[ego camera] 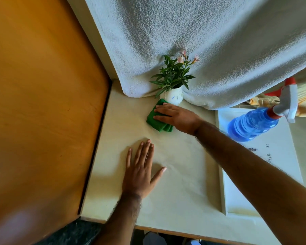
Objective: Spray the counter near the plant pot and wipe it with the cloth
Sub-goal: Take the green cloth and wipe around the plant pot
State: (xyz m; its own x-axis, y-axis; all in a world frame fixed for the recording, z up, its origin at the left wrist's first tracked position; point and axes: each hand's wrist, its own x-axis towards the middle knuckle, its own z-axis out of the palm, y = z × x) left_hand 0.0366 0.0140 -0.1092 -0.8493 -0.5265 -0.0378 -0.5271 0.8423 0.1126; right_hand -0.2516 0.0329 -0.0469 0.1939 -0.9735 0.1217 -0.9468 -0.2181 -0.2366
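A small white plant pot (173,97) with green leaves and pale pink flowers stands at the back of the cream counter (184,183). Right in front of it lies a folded green cloth (155,119). My right hand (178,117) presses flat on the cloth, fingertips close to the pot. My left hand (141,172) rests flat on the counter nearer to me, fingers spread, holding nothing. A blue spray bottle (254,123) with a white and red trigger head stands to the right on a white tray.
A white towel (210,50) hangs down behind the pot and touches the counter. A wooden panel (42,112) borders the counter on the left. The white tray (281,156) lies at the right, with dark specks on it. The counter's front edge runs close to me.
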